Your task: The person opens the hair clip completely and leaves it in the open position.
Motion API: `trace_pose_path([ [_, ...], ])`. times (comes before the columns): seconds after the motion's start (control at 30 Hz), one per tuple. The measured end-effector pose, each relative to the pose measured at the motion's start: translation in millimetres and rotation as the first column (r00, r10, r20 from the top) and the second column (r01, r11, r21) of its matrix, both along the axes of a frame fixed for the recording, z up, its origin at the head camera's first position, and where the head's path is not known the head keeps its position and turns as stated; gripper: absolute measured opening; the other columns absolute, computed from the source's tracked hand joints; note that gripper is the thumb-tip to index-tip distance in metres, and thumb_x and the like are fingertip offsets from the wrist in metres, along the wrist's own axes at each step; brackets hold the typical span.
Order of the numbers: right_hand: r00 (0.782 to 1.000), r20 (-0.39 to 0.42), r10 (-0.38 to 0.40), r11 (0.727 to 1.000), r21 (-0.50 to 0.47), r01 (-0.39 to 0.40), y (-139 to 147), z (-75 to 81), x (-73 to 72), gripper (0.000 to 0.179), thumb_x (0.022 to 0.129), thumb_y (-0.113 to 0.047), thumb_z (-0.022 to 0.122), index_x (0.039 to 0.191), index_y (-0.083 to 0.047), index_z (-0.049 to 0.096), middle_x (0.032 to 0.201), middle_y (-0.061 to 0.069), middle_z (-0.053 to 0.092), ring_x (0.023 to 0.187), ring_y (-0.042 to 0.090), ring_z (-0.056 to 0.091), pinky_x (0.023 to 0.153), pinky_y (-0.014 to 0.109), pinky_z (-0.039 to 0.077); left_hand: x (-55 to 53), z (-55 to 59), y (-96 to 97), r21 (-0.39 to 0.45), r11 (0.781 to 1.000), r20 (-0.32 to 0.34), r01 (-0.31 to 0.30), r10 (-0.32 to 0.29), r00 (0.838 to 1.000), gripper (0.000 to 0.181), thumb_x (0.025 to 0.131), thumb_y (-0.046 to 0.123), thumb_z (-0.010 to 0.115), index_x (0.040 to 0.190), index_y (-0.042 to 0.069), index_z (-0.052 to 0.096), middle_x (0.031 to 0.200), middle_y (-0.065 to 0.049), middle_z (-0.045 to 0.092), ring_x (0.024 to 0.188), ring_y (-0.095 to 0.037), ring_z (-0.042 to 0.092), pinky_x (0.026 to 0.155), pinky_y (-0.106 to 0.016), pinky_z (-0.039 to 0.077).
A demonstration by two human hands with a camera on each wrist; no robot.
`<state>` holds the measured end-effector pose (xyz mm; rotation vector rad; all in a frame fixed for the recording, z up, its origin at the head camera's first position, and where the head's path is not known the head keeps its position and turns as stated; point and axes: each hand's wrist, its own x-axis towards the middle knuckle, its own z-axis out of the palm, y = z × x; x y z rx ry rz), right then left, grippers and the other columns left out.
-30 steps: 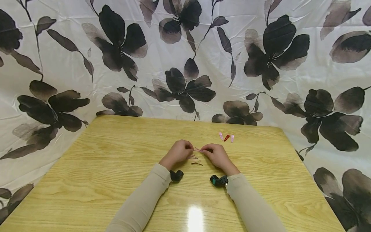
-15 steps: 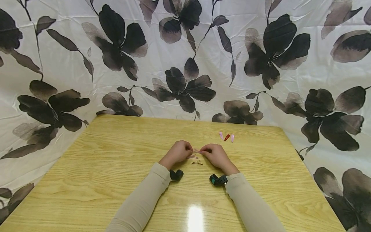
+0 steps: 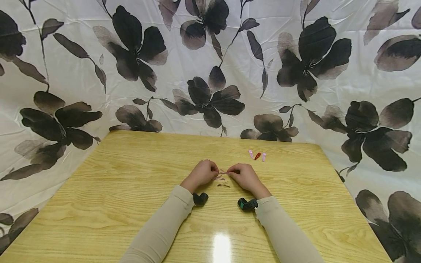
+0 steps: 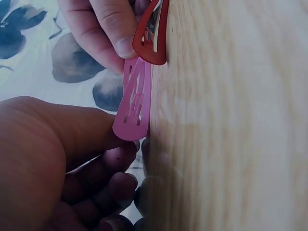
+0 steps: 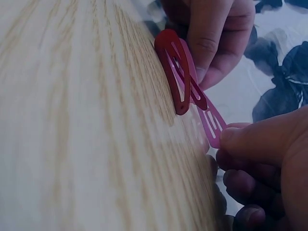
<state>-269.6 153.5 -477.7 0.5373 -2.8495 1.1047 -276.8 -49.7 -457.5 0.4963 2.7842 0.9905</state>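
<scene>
Both hands pinch one open pink snap hair clip low over the table. At its left end is my left hand, whose grip is partly hidden behind other clips in the wrist views. My right hand holds the other end between thumb and fingers, plainly seen in the right wrist view. Just in front, a second open pink snap clip lies on the table near the left fingertips. Nearer to me rests an open red snap clip, which looks brownish in the head view.
Three more snap clips lie behind the right hand: a pink clip, a red clip and another pink clip. A wood-grain table spreads under everything. Floral cloth hangs behind and at the sides.
Both hands have come very slightly toward me with the pink clip held between them. The clips on the table look unmoved.
</scene>
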Motion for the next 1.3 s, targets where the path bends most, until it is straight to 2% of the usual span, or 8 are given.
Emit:
trace_pose_path([
  [0.37, 1.0, 0.017, -0.009, 1.0, -0.006, 0.009, -0.5, -0.3, 0.9, 0.011, 0.091, -0.021, 0.068, 0.098, -0.02, 0.076, 0.104, -0.001, 0.072, 0.096, 0.016, 0.066, 0.087, 0.039, 0.051, 1.6, 0.5, -0.8, 0.011, 1.0, 0.011, -0.006, 0.005, 1.0, 0.013, 0.093, 0.013, 0.06, 0.088, 0.012, 0.072, 0.072, 0.003, 0.065, 0.065, -0.012, 0.056, 0.065, -0.028, 0.046],
  [0.73, 0.998, 0.056, -0.033, 0.998, -0.048, 0.036, 1.5, -0.4, 0.7, 0.015, 0.09, -0.028, 0.07, 0.102, -0.02, 0.075, 0.106, -0.001, 0.071, 0.097, 0.017, 0.065, 0.088, 0.039, 0.051, 1.7, -1.8, -1.9, 0.025, 1.0, -0.006, -0.018, 0.018, 1.0, 0.014, 0.094, 0.017, 0.06, 0.092, 0.012, 0.072, 0.074, 0.003, 0.066, 0.069, -0.013, 0.058, 0.07, -0.03, 0.049],
  [0.97, 0.995, 0.09, -0.032, 0.996, -0.075, 0.039, 5.5, 0.6, 1.9, 0.018, 0.091, -0.029, 0.068, 0.104, -0.019, 0.075, 0.109, 0.0, 0.07, 0.099, 0.019, 0.064, 0.089, 0.04, 0.051, 2.6, -6.2, -0.1, 0.025, 0.999, -0.038, -0.031, 0.032, 0.999, 0.018, 0.095, 0.018, 0.057, 0.095, 0.01, 0.073, 0.083, 0.001, 0.068, 0.073, -0.013, 0.059, 0.07, -0.03, 0.05],
  [1.1, 0.994, 0.108, -0.024, 0.997, -0.072, 0.032, 7.1, 0.6, 1.6, 0.021, 0.092, -0.031, 0.066, 0.106, -0.018, 0.074, 0.11, 0.0, 0.07, 0.1, 0.018, 0.064, 0.089, 0.04, 0.051, 2.2, -6.2, -0.3, 0.03, 0.999, -0.02, -0.041, 0.042, 0.999, 0.018, 0.095, 0.02, 0.057, 0.095, 0.012, 0.073, 0.084, 0.001, 0.068, 0.073, -0.014, 0.059, 0.07, -0.03, 0.049],
  [1.3, 0.997, 0.078, -0.016, 0.994, -0.106, 0.024, 10.0, -0.8, 2.1, 0.022, 0.093, -0.03, 0.065, 0.107, -0.016, 0.074, 0.11, 0.001, 0.07, 0.1, 0.019, 0.065, 0.089, 0.041, 0.051, 0.7, -5.5, 2.2, 0.069, 0.997, -0.039, -0.046, 0.049, 0.998, 0.019, 0.095, 0.021, 0.056, 0.093, 0.012, 0.073, 0.08, 0.001, 0.067, 0.072, -0.016, 0.059, 0.069, -0.032, 0.049],
])
